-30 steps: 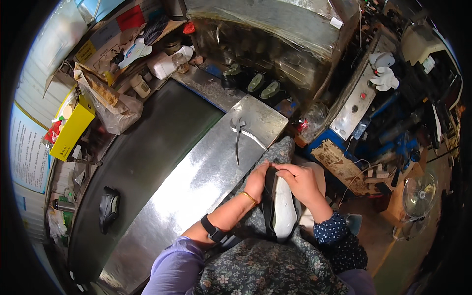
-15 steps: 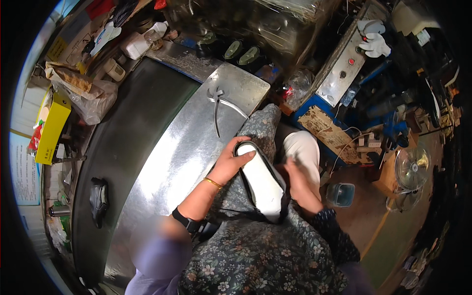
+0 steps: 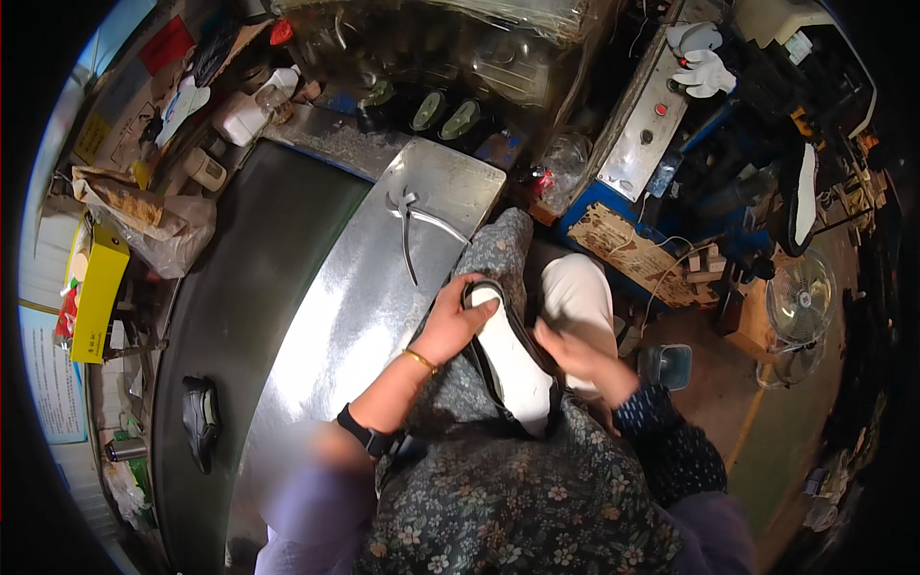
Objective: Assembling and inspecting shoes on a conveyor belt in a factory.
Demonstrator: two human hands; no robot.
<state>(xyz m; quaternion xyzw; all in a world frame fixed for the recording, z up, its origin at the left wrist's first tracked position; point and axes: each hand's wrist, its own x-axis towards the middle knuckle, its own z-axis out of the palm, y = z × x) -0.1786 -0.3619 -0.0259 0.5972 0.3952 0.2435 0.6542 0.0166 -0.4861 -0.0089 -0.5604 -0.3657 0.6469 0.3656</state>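
Note:
A dark shoe upper with a white insole board (image 3: 515,364) facing up lies across my lap, its sole side uncovered. My left hand (image 3: 452,324) is wrapped round its far end, with the thumb pressed on the white board. At the shoe's right edge is my right hand (image 3: 581,356), its fingers curled together; it is slightly blurred, and what they pinch, if anything, is hidden. Metal lasting pincers (image 3: 406,218) lie on the shiny metal worktop (image 3: 326,297) beyond my left hand. Floral apron cloth (image 3: 479,479) spreads beneath the shoe.
On the dark conveyor belt (image 3: 259,240) at the left stands a black shoe (image 3: 201,424). Green-lined shoes (image 3: 460,120) stand at the back. A control panel (image 3: 640,144) with a white glove (image 3: 707,74) is at the far right; a fan (image 3: 801,299) and a blue bin (image 3: 665,366) sit lower right.
My right hand has come up against the shoe's right edge with its fingers curled. My left hand keeps its grip. The whole view has shifted slightly.

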